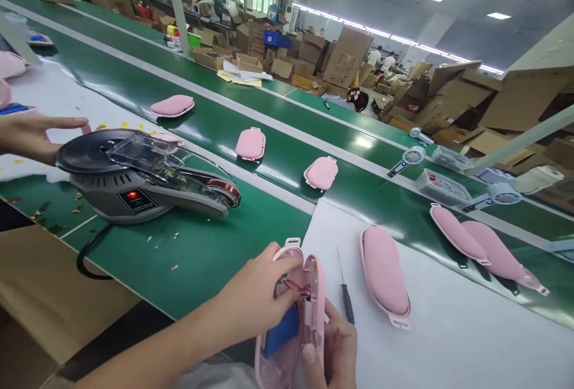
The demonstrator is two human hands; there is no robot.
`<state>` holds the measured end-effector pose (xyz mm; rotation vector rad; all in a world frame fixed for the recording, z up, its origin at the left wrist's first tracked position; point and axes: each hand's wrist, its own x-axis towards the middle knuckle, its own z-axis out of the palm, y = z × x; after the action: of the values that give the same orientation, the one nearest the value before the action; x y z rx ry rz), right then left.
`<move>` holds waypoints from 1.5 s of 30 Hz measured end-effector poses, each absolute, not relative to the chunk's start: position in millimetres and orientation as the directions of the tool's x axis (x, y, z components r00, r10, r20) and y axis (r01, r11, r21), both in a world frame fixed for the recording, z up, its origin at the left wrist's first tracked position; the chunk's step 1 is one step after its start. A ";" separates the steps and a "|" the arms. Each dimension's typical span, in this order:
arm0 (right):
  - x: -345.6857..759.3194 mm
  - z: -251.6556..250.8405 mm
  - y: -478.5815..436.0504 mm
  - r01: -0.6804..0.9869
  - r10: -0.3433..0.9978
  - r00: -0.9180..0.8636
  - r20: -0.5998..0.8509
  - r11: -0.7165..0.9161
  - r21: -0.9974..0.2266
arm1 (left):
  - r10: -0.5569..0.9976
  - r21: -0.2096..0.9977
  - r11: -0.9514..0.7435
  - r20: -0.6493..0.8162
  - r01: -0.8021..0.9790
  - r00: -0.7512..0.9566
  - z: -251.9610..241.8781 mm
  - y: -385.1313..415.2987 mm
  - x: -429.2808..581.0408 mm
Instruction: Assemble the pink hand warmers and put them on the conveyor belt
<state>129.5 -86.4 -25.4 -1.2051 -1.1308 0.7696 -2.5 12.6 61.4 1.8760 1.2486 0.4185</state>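
Casing (320,320), pink, opened — right hand (339,338) grips one half, left hand (255,293) sits inside at red wires (299,287) near blue battery pack (281,332) — cannot tell whether pinching.

1. One opened pink case (320,305)
2. One blue pack (281,333)
3. One screwdriver (347,304)
4. One tape dispenser (130,189)
5. Four closed pink cases (384,269) lying singly; at least two overlapping ones (455,232)
6. At least three handheld fans (397,168)
7. One left hand (264,293), one right hand (337,341), one co-worker's hand (42,135)
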 end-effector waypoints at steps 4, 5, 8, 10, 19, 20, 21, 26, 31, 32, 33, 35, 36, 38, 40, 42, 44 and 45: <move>123.7 -13.4 -89.9 0.072 0.927 0.353 0.126 0.108 -0.992 | 0.866 0.724 -0.226 -0.156 0.652 0.474 65.3 8.8 2.6; 124.7 -12.3 -90.3 0.059 0.931 0.351 0.096 0.080 -0.995 | 0.866 0.737 -0.237 -0.136 0.633 0.482 66.8 7.3 2.4; 135.6 -16.7 -90.0 -0.003 0.930 0.367 0.030 0.034 -0.999 | 0.832 0.823 -0.250 -0.087 0.510 0.548 67.9 3.0 -2.9; 146.1 -24.3 -89.4 -0.031 0.935 0.354 0.028 0.041 -0.999 | 0.799 0.873 -0.230 -0.083 0.430 0.596 63.0 1.1 -7.2; 155.6 -38.1 -93.7 0.017 0.950 0.288 0.121 0.122 -0.992 | 0.915 0.847 -0.199 -0.020 0.493 0.403 36.5 -10.5 7.8; 154.8 -36.4 -93.8 0.014 0.954 0.275 0.119 0.120 -0.993 | 0.914 0.830 -0.211 -0.020 0.517 0.406 38.8 -10.7 8.7; 154.2 -34.3 -93.7 0.008 0.960 0.257 0.113 0.115 -0.993 | 0.912 0.809 -0.222 -0.026 0.545 0.410 41.7 -10.5 8.9; 154.5 -25.0 -90.6 -0.017 0.974 0.226 0.014 0.018 -1.000 | 0.860 0.771 -0.316 -0.013 0.552 0.510 55.4 -5.8 0.9; 160.0 -27.0 -90.7 -0.060 0.966 0.257 -0.029 -0.014 -0.998 | 0.858 0.973 -0.102 -0.020 0.208 0.514 42.4 0.0 -3.4; 160.7 -27.8 -90.9 -0.067 0.963 0.265 -0.039 -0.022 -0.998 | 0.882 0.996 -0.021 -0.023 0.089 0.470 36.3 1.5 -1.8; 160.9 -28.1 -91.0 -0.067 0.961 0.271 -0.052 -0.035 -0.997 | 0.906 0.996 0.074 -0.043 -0.057 0.421 30.1 2.8 0.9; 159.2 -26.5 -90.4 -0.051 0.957 0.280 -0.082 -0.071 -0.996 | 0.923 0.896 0.268 -0.133 -0.354 0.361 19.4 4.5 8.3; 157.4 -24.4 -89.6 -0.040 0.956 0.277 -0.099 -0.092 -0.995 | 0.914 0.818 0.345 -0.181 -0.461 0.362 15.7 4.4 12.7; 152.4 -17.7 -87.4 -0.022 0.954 0.277 -0.119 -0.118 -0.993 | 0.882 0.688 0.447 -0.232 -0.571 0.411 12.8 2.9 21.4; 147.6 -9.3 -85.1 -0.015 0.955 0.274 -0.116 -0.116 -0.993 | 0.857 0.630 0.496 -0.248 -0.597 0.451 14.4 0.4 28.7; 144.9 -1.2 -83.6 0.001 0.959 0.267 -0.090 -0.093 -0.996 | 0.847 0.591 0.520 -0.266 -0.617 0.459 18.1 -1.8 33.9; 145.2 4.7 -83.3 0.032 0.970 0.234 -0.061 -0.071 -0.997 | 0.843 0.570 0.531 -0.285 -0.627 0.456 21.5 -3.4 37.3; 146.0 6.3 -83.6 0.047 0.978 0.201 -0.050 -0.061 -0.997 | 0.842 0.566 0.534 -0.293 -0.627 0.453 23.0 -4.1 38.6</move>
<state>146.0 -83.6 6.3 -1.3770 -1.0694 1.0734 38.6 -4.1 23.0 0.4081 0.5920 0.9389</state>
